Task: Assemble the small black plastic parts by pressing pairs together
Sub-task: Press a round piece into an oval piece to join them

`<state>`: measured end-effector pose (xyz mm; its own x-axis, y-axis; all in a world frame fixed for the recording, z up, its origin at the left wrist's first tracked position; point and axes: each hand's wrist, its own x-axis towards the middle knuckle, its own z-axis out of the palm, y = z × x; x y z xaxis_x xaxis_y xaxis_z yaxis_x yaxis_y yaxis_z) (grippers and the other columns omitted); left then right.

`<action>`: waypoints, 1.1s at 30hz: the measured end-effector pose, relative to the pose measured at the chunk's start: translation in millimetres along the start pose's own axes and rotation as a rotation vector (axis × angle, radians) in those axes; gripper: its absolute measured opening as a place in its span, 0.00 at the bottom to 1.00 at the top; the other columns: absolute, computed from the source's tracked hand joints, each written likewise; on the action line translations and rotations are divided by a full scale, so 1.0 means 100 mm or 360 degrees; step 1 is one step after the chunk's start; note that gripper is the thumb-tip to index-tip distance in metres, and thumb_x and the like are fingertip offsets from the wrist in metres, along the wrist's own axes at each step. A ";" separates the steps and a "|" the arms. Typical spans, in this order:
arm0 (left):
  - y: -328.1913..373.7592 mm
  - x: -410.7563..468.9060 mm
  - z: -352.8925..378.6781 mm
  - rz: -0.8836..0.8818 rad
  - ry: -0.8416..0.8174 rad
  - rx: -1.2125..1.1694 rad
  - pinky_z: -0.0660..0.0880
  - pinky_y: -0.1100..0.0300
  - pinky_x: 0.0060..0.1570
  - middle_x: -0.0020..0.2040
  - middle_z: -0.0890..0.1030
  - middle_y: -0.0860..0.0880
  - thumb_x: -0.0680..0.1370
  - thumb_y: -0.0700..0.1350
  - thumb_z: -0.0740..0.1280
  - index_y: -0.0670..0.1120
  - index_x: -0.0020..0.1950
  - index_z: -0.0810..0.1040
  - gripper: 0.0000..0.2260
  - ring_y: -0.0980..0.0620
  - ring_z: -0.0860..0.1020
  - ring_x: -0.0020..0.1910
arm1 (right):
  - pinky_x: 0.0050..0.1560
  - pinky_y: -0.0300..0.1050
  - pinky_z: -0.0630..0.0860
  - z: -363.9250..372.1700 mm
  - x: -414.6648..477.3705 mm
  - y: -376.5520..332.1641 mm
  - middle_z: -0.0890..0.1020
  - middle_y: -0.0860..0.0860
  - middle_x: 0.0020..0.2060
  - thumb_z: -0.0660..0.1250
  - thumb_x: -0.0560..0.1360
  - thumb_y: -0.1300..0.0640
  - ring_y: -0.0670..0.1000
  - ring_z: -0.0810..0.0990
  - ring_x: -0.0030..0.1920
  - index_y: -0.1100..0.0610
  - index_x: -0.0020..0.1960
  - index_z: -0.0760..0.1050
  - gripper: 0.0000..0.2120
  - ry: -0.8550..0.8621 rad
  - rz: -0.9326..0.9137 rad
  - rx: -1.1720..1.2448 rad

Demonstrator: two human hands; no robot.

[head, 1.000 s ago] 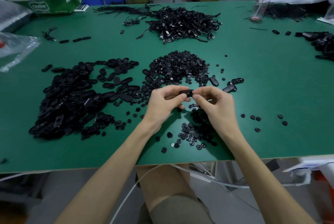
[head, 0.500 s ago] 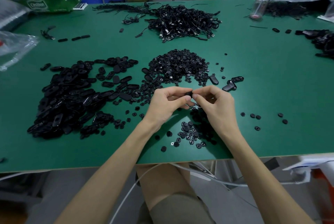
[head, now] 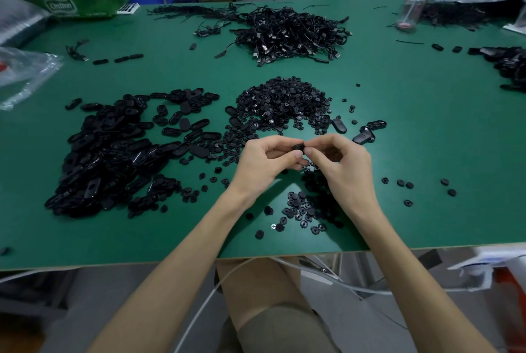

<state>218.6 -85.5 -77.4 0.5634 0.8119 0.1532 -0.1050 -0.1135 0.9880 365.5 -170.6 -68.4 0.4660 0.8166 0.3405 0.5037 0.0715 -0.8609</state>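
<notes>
A person's left hand (head: 264, 166) and right hand (head: 341, 164) are meeting just in front of the mound of round black parts (head: 284, 99) on a green table (head: 427, 124). Both are pinching a small black part (head: 299, 148) between thumb and fingertips; whether it is one piece or a joined pair cannot be told. A pile of oval parts (head: 113, 147) is lying left of the mound, a tangle of cables (head: 287, 32) is sitting beyond it, and scattered round parts (head: 301, 210) are lying nearer the person.

Bare forearms (head: 193, 247), olive-grey shorts (head: 284, 330).
</notes>
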 end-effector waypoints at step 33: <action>0.01 0.00 -0.01 0.0020 -0.0050 0.0007 0.83 0.57 0.51 0.47 0.87 0.40 0.79 0.33 0.72 0.35 0.61 0.81 0.11 0.43 0.87 0.47 | 0.43 0.36 0.76 0.02 -0.01 0.01 0.83 0.47 0.41 0.74 0.78 0.59 0.46 0.81 0.42 0.54 0.48 0.83 0.02 0.0062 -0.0050 -0.0129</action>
<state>217.4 -85.4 -76.2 0.5874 0.7920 0.1663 -0.1089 -0.1263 0.9860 364.3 -170.8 -70.4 0.4762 0.7918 0.3826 0.5751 0.0488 -0.8167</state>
